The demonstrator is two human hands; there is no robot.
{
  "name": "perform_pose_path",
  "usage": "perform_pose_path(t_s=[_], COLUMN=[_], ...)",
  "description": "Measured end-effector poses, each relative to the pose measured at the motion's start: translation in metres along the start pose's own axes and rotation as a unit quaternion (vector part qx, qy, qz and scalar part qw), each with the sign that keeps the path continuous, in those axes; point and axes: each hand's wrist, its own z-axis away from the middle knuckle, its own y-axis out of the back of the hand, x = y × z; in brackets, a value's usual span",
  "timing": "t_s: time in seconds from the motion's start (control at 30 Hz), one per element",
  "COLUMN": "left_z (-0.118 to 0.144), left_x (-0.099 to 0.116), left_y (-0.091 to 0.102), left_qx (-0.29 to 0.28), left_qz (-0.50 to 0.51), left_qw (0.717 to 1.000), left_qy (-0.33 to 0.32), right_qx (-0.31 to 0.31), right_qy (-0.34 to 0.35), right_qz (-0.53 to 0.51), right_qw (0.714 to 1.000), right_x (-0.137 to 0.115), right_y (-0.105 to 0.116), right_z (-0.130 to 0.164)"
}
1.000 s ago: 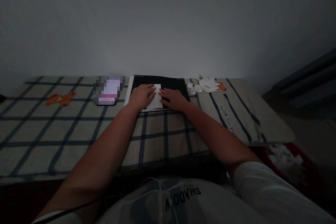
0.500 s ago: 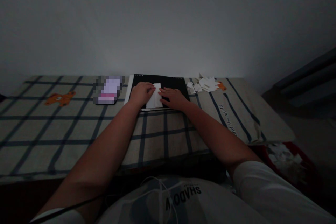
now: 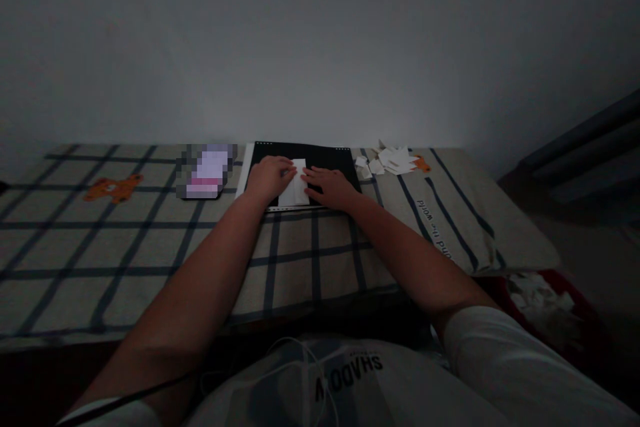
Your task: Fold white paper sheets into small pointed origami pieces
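Note:
A small folded piece of white paper (image 3: 301,195) lies on a black sheet or pad (image 3: 320,153) with punched holes along its edges. My left hand (image 3: 270,177) rests over the paper's left side, its fingers reaching across the upper part and the thumb apart below them. From the right, my right hand (image 3: 331,187) lies flat with fingers spread, the fingertips touching the paper's right edge. Both hands are open and press down on it rather than grip it. A vertical fold line shows between them; parts of the left edge are hidden under my left hand.
A phone (image 3: 206,172) with a blurred screen lies left of the pad. Scraps of white paper (image 3: 395,160) are heaped to its right. A checked cloth (image 3: 295,260) covers the table against a plain wall. Below right, a red bin (image 3: 590,310) holds crumpled paper.

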Motion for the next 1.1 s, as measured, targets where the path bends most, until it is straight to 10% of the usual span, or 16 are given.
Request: perform_pose_path(t_s=[1.1], left_z=[0.0063], left_x=[-0.0076], left_y=[0.0091], left_qx=[-0.067], left_qz=[-0.01], left_qw=[0.996], left_qy=[-0.066], right_qx=[0.003], right_qy=[-0.007], right_qz=[-0.039], right_qw=[0.999], right_x=[0.0028], right_y=[-0.0015], right_z=[-0.0011])
